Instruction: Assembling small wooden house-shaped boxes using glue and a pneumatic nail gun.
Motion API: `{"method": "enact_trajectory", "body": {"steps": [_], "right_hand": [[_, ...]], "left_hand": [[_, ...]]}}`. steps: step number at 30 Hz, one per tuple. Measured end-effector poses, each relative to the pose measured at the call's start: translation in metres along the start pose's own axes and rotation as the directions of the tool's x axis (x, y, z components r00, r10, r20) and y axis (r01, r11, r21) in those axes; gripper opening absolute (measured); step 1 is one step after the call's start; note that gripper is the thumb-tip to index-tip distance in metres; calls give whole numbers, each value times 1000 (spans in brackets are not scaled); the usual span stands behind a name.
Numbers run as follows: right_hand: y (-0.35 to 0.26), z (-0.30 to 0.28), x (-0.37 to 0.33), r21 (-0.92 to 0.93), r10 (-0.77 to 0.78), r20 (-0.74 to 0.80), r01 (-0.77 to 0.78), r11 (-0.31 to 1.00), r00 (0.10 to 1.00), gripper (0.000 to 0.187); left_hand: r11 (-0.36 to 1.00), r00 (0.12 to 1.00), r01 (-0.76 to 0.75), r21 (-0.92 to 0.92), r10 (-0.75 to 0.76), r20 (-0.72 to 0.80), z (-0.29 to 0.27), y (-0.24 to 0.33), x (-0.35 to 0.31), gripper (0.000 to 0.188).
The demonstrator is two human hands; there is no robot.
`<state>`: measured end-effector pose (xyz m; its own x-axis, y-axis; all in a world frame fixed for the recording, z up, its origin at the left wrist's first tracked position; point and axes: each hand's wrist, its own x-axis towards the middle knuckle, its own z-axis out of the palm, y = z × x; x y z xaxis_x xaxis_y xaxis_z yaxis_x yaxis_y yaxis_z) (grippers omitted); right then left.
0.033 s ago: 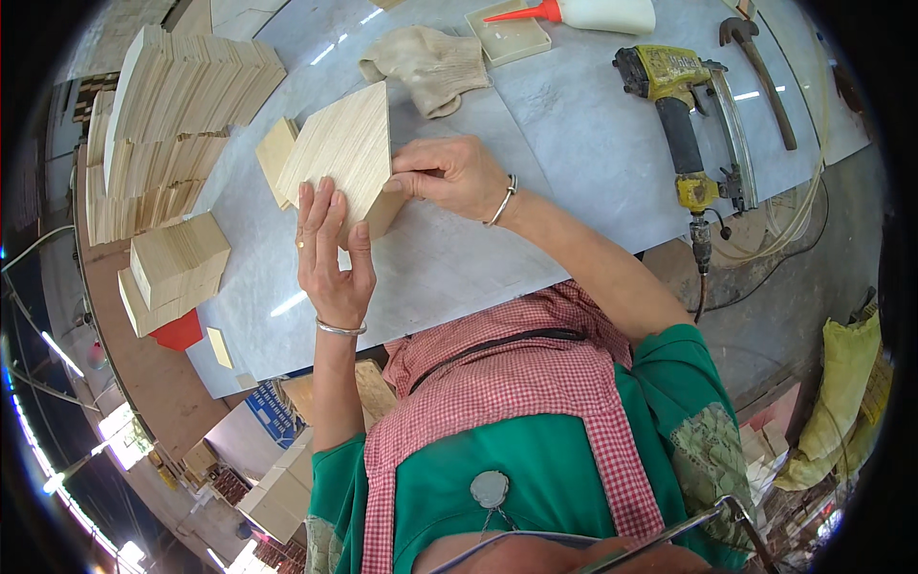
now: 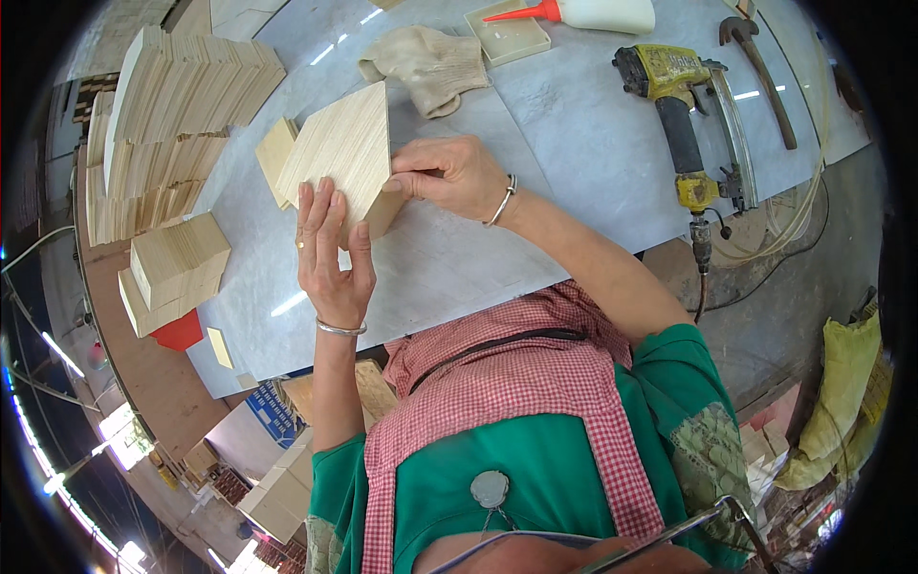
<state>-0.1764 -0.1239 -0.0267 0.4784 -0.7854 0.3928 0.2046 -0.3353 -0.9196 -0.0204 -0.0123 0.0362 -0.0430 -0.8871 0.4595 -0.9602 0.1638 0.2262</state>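
A pale wooden box (image 2: pixel 337 143) stands on the grey table sheet, its broad grained face turned up towards me. My left hand (image 2: pixel 333 253) holds it at the lower left, fingers along the face and thumb by the near side. At the box's right edge, my right hand (image 2: pixel 449 177) is closed, thumb and forefinger pinching the rim; the fingertips are partly hidden. Behind the box on the left lies a small thin wooden panel (image 2: pixel 274 153). A beige cloth glove (image 2: pixel 427 69) is crumpled just beyond it.
Tall stacks of wooden panels (image 2: pixel 182 91) rise at the left, with a shorter stack (image 2: pixel 182 258) nearer. A glue bottle (image 2: pixel 607 13) with a red nozzle rests by a shallow tray (image 2: pixel 516 43). On the right lie a yellow-black nail gun (image 2: pixel 681 129) with its hose and a hammer (image 2: pixel 765 81).
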Motion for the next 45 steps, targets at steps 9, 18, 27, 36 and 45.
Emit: {"method": "enact_trajectory", "body": {"steps": [9,18,27,36,45], "right_hand": [[-4,-3,-3,37,19,6,-20,999,1000,16],[-11,-12,-4,-44,75,22,-74,996,997,21],[-38,-46,-15,-271,25,-154,-67,960,988,25],[-97,-201,-88,-781,300,-571,-618,87,764,68],[-76,-203,-54,-788,482,-557,-613,-51,676,82]], "left_hand": [[999,999,-34,24,34,-4,1,-1,0,31],[999,998,-36,-37,34,-43,2,6,4,32],[998,999,-25,-59,23,-41,1,3,-3,33],[998,996,-43,-40,40,-81,1,-3,-3,31],[998,989,-27,-59,18,-146,9,-5,-11,34]]}}
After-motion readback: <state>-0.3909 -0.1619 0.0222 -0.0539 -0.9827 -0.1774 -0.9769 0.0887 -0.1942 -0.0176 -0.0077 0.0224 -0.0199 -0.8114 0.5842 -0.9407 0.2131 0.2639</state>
